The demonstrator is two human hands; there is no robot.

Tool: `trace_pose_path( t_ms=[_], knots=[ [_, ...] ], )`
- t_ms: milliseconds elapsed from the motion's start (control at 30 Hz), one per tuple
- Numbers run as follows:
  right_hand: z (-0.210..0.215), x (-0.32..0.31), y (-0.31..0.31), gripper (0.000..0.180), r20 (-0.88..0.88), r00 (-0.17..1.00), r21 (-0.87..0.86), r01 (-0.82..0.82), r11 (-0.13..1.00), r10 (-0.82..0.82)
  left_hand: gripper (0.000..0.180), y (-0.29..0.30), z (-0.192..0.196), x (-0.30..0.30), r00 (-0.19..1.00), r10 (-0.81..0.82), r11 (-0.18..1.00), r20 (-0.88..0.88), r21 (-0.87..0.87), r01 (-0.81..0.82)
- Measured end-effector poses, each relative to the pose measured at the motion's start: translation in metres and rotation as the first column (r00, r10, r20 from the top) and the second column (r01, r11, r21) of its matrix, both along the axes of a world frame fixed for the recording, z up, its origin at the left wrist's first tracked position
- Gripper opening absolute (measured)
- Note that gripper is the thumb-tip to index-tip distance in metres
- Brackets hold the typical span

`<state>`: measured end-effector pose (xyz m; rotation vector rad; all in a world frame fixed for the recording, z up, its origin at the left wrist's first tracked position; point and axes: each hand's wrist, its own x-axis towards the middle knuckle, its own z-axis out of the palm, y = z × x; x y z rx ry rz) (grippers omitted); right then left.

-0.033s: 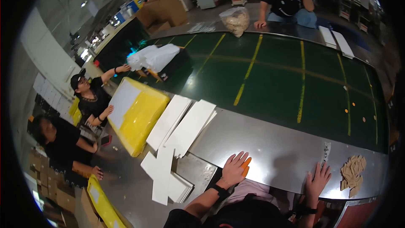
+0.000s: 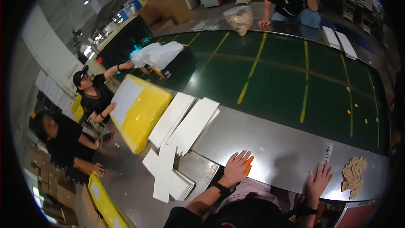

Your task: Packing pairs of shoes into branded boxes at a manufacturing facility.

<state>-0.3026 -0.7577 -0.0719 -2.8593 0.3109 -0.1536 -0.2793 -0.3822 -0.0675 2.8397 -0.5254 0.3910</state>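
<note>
Belt of dark green material (image 2: 278, 71) with painted yellow stripes (image 2: 304, 84) spans centre to right of frame. Along its near side, lower right: grey bare-metal counter (image 2: 270, 137). Centre left: bulky block wrapped in yellow plastic (image 2: 151, 112); black-clad co-worker in dark cap (image 2: 93, 97) touches it, presumably to steady it. Just right of and below it: long, narrow, flat white boards (image 2: 193, 126), in overlapping stacks, some crossed at an angle; stacking probably saves room.

Lower centre: left hand (image 2: 236, 169), with orange finger covering (image 2: 248, 166) (probably protective), palm down by counter edge, digits slightly apart, nothing in grip. Lower right: right hand (image 2: 319, 182), likewise palm down, fingers parted, grip unoccupied. Both seem rested for support. Right of it: loose heap of small tan rectangular pieces (image 2: 353, 175), plausibly kept within reach. Smallest: narrow whitish strip with dark marks (image 2: 328, 151), just above right hand; contact, cannot tell.
</note>
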Motion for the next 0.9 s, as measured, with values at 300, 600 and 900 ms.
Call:
trace_pose_path(
  t_ms=[300,600,900],
  knots=[
    [-0.015,0.001,-0.01,0.06,0.081,0.997,-0.04,0.009,0.999,-0.006,0.038,0.0,-0.002,0.004,1.0,-0.006,1.0,0.014,-0.006,0.006],
    [0.002,0.002,0.006,0.061,0.081,0.997,-0.003,0.005,1.0,-0.004,0.036,0.007,-0.007,-0.001,0.997,0.018,1.0,0.072,0.019,-0.02],
    [0.011,-0.003,0.005,0.058,0.151,0.988,0.014,0.037,0.999,-0.039,0.034,0.0,-0.009,0.006,0.992,-0.039,0.999,0.117,0.024,0.036]
  ],
)
